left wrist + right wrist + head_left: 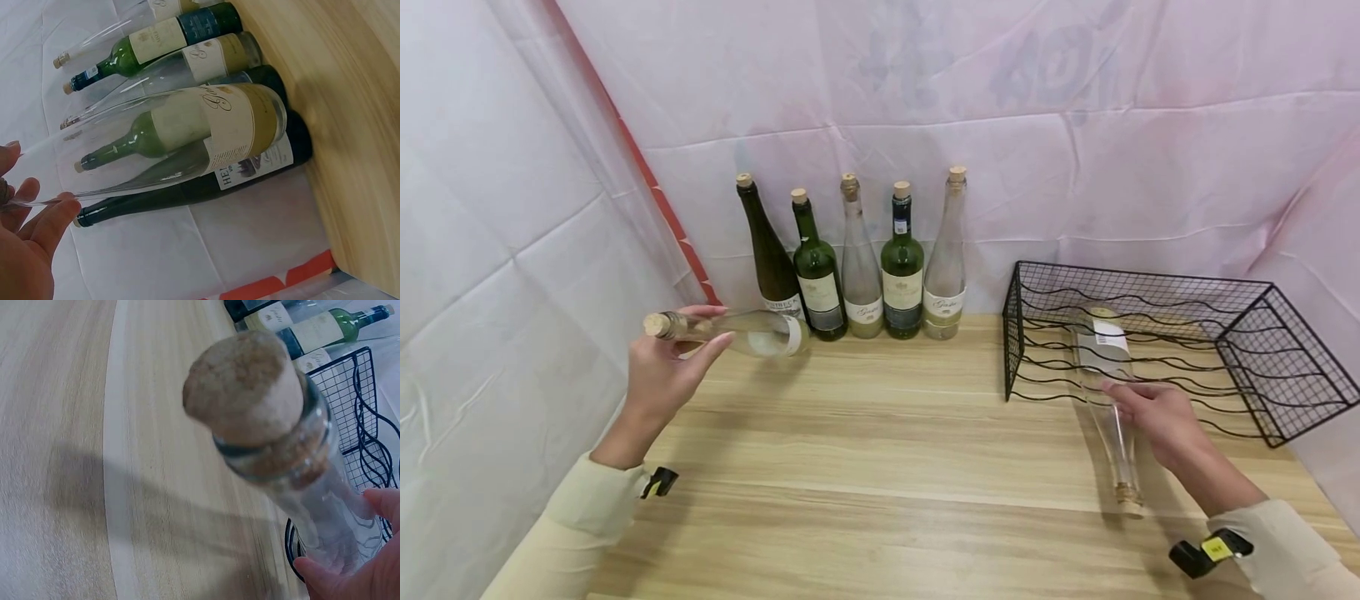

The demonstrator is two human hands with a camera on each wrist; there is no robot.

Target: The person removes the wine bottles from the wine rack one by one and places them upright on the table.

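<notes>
My left hand (658,379) grips a clear glass bottle (758,333) by its neck. The bottle lies nearly level in the air, its cork toward me and its base pointing at the standing bottles. In the left wrist view its cream and gold label (231,122) shows. On the other side, my right hand (1161,417) holds a second clear bottle (1120,458) round the middle. Its base end reaches into a black wire rack (1292,375), among the wavy wires, while the corked neck juts out toward me. The right wrist view shows its cork (244,387) up close.
Several corked bottles stand in a row against the white cloth backdrop (700,183): a dark bottle (769,250), a green bottle (820,283), another green bottle (902,275) and clear ones (945,262). All stand on the wooden table (887,467), left of the rack.
</notes>
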